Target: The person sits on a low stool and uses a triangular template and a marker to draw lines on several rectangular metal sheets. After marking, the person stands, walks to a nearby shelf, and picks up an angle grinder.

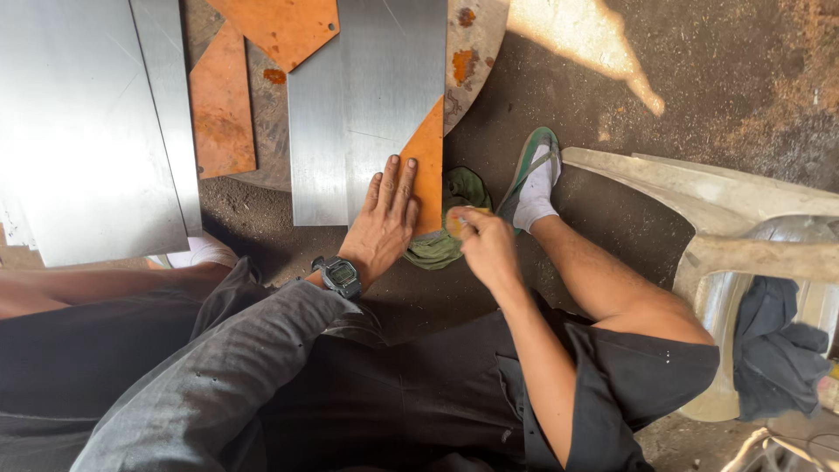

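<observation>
Lying on the dirt floor, partly over a round rusty disc, the steel sheet under the left hand is the largest thing in play: thin, flat and stiff, probably heavy for its thickness, slick on its brushed face and likely sharp along its cut edges, so it is best pressed flat from above or lifted by two opposite edges, away from the corners. A bigger stack of sheets lies well apart at the left. The orange plate sits on the sheet's right edge, rusty and rougher, so it should slip less. The left hand rests flat, fingers spread, half on the sheet and touching the plate, pinning rather than grasping. Just beside it, over a green cloth, the right hand has its grip pinched together on a small yellowish piece, seemingly light and soft; what it is I cannot tell.
</observation>
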